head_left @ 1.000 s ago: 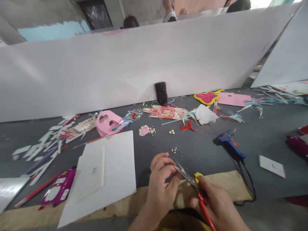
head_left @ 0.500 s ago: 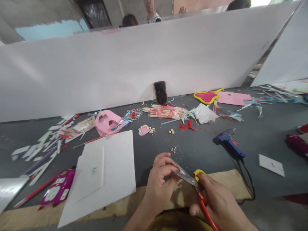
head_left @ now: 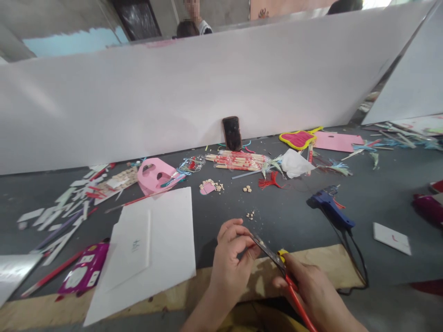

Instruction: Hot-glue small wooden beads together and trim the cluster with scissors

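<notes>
My right hand (head_left: 308,286) grips a pair of scissors (head_left: 272,255) by its red and yellow handles, the blades closed together and pointing up and left. Their tips touch the fingertips of my left hand (head_left: 233,251), which is pinched; whatever it holds is too small to make out. Beyond the hands lie small beige crumbs (head_left: 250,215), a few beige pieces (head_left: 247,189) and a pink piece (head_left: 207,188) ringed by more of them.
White paper (head_left: 166,240) lies at left, near a purple packet (head_left: 85,269). A blue glue gun (head_left: 330,207) with a black cord is at right. A phone (head_left: 231,133) leans on the white partition (head_left: 194,92), behind bundled sticks (head_left: 242,160). People are beyond.
The scissor blades have closed from slightly open, and the fingers of my right hand have drawn together on the handles. My left hand has barely moved.
</notes>
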A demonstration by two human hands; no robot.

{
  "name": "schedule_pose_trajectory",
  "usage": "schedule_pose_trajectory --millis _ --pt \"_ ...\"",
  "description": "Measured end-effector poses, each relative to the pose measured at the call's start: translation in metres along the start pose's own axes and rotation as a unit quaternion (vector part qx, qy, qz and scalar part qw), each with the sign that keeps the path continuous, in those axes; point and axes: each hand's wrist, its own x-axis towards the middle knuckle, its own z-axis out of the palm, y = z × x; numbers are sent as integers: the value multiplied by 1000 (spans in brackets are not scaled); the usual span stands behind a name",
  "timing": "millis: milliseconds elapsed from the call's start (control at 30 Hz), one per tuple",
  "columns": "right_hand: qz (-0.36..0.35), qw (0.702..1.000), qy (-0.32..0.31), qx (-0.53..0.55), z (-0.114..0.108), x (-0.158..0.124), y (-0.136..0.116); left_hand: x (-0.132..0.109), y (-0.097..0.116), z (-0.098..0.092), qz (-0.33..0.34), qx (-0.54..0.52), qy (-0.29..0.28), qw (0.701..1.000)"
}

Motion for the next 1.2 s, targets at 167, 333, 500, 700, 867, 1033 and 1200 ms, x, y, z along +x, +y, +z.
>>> schedule_pose_trajectory --millis 167,333,500,700,867,1033,1200 --pt "16 999 -21 27 0 1 -3 -3 -1 4 16 45 43 998" --pt "-19 1000 9 21 1 1 -5 -4 1 4 60 79 76 992" --pt "-51 997 54 10 -1 2 -4 -2 3 0 47 48 50 996" --pt "-23 999 30 -1 -4 2 -5 1 3 -3 18 -17 10 1000" --pt "-14 1000 14 -2 -2 2 -6 1 4 -4 10 -34 2 999" --pt "-19 1000 4 -3 0 3 -5 0 4 -4 8 -26 -1 1000" --pt "4 1000 1 23 4 0 -5 -1 3 -1 12 -15 15 1000"
